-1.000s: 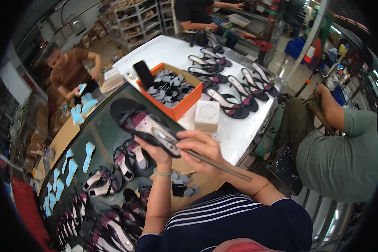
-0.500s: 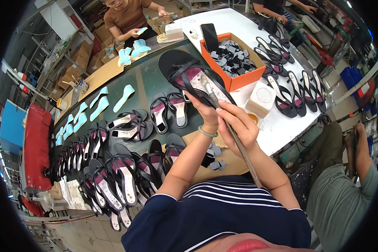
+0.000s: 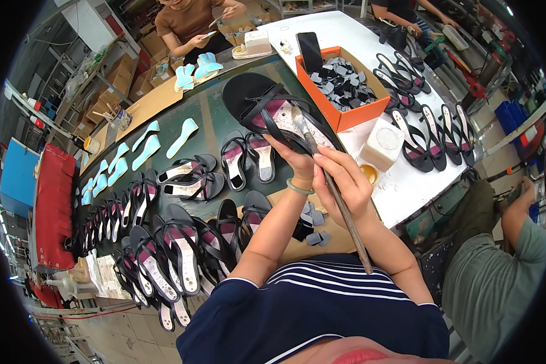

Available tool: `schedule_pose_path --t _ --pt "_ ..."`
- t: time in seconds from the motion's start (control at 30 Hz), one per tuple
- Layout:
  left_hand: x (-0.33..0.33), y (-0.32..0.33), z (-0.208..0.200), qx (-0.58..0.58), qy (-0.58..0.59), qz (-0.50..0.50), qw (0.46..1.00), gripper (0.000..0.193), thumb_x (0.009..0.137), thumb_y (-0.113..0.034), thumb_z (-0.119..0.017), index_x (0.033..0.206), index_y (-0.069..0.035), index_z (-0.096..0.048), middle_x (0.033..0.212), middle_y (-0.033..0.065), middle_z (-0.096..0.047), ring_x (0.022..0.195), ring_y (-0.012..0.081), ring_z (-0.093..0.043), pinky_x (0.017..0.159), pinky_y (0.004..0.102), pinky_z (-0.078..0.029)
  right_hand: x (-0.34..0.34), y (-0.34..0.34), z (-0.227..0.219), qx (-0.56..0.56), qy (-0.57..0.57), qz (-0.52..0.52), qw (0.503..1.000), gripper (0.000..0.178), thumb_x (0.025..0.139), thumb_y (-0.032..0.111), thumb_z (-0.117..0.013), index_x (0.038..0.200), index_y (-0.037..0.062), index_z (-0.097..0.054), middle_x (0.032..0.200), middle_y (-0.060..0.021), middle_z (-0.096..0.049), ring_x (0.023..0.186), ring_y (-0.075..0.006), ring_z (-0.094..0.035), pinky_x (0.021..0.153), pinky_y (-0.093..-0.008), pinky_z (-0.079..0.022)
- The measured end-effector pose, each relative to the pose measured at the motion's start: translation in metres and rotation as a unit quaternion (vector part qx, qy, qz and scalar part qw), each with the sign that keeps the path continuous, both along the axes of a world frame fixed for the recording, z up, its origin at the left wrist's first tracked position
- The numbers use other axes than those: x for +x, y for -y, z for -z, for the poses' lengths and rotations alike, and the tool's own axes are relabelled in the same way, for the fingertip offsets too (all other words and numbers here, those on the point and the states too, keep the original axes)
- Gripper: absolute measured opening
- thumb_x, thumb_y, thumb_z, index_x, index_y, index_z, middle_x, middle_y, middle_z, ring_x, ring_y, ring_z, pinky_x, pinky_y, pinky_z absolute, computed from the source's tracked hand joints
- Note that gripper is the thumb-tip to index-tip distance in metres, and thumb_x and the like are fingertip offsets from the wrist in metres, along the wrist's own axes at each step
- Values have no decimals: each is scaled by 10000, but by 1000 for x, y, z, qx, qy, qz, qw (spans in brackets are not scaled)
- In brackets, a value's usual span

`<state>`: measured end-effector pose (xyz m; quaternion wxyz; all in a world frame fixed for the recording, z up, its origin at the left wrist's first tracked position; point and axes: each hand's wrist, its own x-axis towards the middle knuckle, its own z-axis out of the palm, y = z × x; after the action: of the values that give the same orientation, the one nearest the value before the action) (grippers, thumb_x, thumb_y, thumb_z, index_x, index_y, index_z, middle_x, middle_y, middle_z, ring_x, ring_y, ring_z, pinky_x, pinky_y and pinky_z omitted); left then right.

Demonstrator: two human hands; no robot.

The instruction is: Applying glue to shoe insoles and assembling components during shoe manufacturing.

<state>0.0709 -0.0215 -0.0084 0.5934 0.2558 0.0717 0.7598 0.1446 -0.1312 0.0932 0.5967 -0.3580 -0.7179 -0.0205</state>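
Note:
My left hand (image 3: 294, 159) holds a black thong sandal (image 3: 247, 96) from below, raised over the green tabletop with its straps upward. Its footbed is pinkish white with a maroon patch. In my right hand (image 3: 347, 187) a long-handled brush (image 3: 352, 227) is gripped like a pen. The bristles rest against the sandal's footbed between the straps. Just right of my right hand are a small yellowish pot (image 3: 369, 174) and a white block-shaped container (image 3: 382, 144). A pair of similar sandals (image 3: 233, 161) lies left of my left hand.
An orange box (image 3: 365, 115) of small grey and black pieces stands beyond, a phone (image 3: 310, 53) leaning in it. More sandals (image 3: 188, 258) crowd the near left; others (image 3: 414, 144) stand on the white tabletop. Pale blue sole-shaped pieces (image 3: 182, 138) lie further left. Co-workers sit across and at right.
The sandal has shifted slightly left, and the brush tip has moved a little on its footbed. Both grips stay the same. The co-worker across has moved both hands.

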Motion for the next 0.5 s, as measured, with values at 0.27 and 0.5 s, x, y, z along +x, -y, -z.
schedule_pose_path --t 0.27,0.5 --pt "-4 -15 30 38 -56 -101 993 650 949 -289 -380 1450 -59 -37 1382 154 -340 1204 255 -445 1059 388 -338 0 10 -4 -40 -8 8 999 220 755 -65 -656 974 -71 -635 967 -210 -647 832 -292 -669 737 -322 -538" --pt "-4 -13 38 53 -213 -281 934 683 979 -253 -376 1490 -43 26 1443 164 -280 1251 267 -412 1085 395 -308 3 14 -4 -41 -8 14 999 210 739 -70 -660 947 -68 -642 944 -206 -650 780 -285 -670 688 -317 -541"
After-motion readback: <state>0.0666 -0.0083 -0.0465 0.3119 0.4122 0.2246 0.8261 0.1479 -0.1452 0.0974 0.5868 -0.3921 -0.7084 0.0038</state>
